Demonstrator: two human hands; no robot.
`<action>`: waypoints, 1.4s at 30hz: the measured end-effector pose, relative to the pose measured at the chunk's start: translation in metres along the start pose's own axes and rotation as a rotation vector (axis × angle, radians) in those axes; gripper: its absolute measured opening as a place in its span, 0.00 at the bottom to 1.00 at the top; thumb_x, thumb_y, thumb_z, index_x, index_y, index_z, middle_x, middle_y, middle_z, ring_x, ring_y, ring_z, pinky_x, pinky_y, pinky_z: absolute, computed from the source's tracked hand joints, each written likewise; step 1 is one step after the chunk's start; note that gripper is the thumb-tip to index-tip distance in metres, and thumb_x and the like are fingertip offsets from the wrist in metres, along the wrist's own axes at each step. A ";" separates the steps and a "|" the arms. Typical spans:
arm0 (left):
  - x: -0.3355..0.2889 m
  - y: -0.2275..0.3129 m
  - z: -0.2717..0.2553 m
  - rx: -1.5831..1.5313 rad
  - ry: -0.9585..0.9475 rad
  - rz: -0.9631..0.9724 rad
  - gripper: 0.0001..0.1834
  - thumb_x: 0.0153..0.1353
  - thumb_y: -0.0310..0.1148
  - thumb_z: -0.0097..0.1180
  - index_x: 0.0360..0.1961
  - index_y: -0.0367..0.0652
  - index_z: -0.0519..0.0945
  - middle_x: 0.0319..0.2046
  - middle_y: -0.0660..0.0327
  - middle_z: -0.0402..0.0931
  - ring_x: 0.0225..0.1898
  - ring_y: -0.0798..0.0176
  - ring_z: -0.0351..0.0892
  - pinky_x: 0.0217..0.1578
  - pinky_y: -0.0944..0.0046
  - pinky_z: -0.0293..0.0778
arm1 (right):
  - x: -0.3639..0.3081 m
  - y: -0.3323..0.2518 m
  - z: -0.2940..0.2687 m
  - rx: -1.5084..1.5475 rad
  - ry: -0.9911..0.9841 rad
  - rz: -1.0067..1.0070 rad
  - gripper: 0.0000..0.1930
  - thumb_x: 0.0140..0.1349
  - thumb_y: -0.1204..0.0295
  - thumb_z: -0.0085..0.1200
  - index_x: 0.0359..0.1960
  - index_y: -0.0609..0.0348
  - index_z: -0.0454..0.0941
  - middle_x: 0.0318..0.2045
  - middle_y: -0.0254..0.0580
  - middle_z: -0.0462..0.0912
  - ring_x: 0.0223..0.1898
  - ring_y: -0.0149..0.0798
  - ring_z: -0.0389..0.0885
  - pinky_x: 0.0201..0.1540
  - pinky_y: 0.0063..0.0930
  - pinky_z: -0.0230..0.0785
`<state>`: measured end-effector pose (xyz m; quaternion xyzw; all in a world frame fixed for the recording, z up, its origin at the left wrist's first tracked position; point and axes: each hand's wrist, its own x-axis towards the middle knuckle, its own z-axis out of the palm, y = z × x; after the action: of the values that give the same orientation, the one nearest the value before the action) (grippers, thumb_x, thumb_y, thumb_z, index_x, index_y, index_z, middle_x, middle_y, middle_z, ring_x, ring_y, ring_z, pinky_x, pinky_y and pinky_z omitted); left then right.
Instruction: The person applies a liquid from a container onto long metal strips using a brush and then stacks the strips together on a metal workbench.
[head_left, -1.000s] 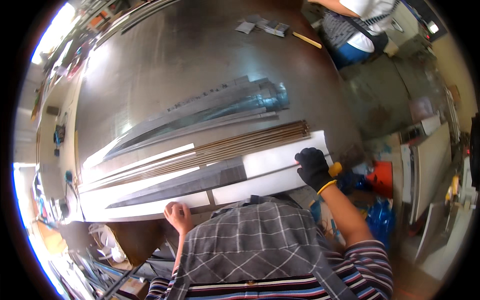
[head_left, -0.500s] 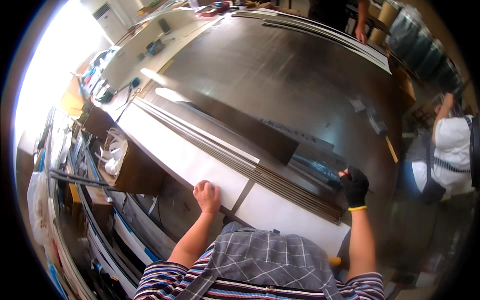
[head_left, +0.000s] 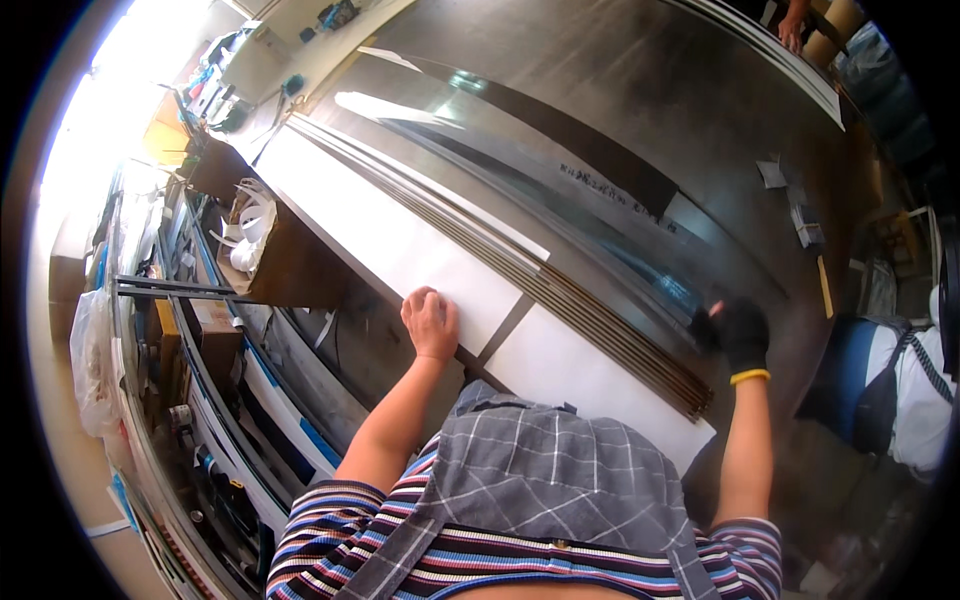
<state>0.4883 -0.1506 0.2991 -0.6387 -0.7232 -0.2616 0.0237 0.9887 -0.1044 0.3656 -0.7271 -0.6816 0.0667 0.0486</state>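
My left hand (head_left: 430,322) leans on the white sheet (head_left: 370,225) at the table's near edge, its fingers curled in and nothing seen in them. At the right, my right hand (head_left: 738,336), in a black glove with a yellow cuff and bare fingertips, is closed at the near right end of a long clear plastic strip (head_left: 590,215). Dark handwriting marks this glossy strip. Motion blurs the glove a little. Between my hands a bundle of thin metal rods (head_left: 600,330) lies across the white sheets. Beyond the clear strip is a flat dark strip (head_left: 590,150).
White strips (head_left: 790,60) lie at the far edge, near another person's hand (head_left: 792,32). A person in white (head_left: 920,400) is at the right. A box of white rolls (head_left: 290,255) and long stored profiles (head_left: 215,400) stand at the left.
The view has tilted down and closer. The clear strip now shows more of its length, and the dark strip lies farther from my right hand. My left hand stays on the white sheet.
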 end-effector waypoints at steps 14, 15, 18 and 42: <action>0.004 -0.007 0.010 0.008 -0.019 0.004 0.08 0.53 0.35 0.57 0.27 0.44 0.73 0.43 0.57 0.72 0.49 0.49 0.67 0.51 0.49 0.61 | -0.084 -0.020 0.015 0.267 0.020 -0.126 0.08 0.46 0.72 0.61 0.27 0.54 0.74 0.23 0.46 0.78 0.28 0.52 0.78 0.33 0.42 0.71; 0.005 -0.005 0.009 0.011 -0.008 0.010 0.08 0.54 0.36 0.56 0.27 0.44 0.73 0.43 0.56 0.72 0.49 0.49 0.67 0.51 0.49 0.61 | -0.092 -0.021 0.013 0.339 0.036 -0.076 0.07 0.47 0.72 0.60 0.26 0.55 0.74 0.23 0.46 0.77 0.27 0.53 0.77 0.32 0.42 0.71; 0.007 0.002 0.007 -0.005 -0.012 -0.002 0.09 0.54 0.37 0.56 0.28 0.43 0.73 0.44 0.56 0.72 0.49 0.48 0.67 0.52 0.49 0.61 | -0.126 -0.022 0.029 0.475 0.118 -0.053 0.08 0.47 0.70 0.60 0.23 0.57 0.73 0.20 0.47 0.76 0.23 0.54 0.76 0.27 0.40 0.69; 0.006 -0.005 0.027 -0.022 -0.348 0.178 0.34 0.65 0.44 0.51 0.70 0.46 0.61 0.73 0.53 0.49 0.75 0.49 0.42 0.70 0.41 0.38 | -0.197 -0.041 0.033 0.322 0.276 0.096 0.15 0.53 0.60 0.64 0.35 0.54 0.77 0.33 0.45 0.79 0.36 0.47 0.77 0.39 0.41 0.68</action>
<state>0.4907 -0.1344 0.2768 -0.7360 -0.6541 -0.1520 -0.0859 0.9304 -0.2991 0.3458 -0.7438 -0.6135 0.0767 0.2540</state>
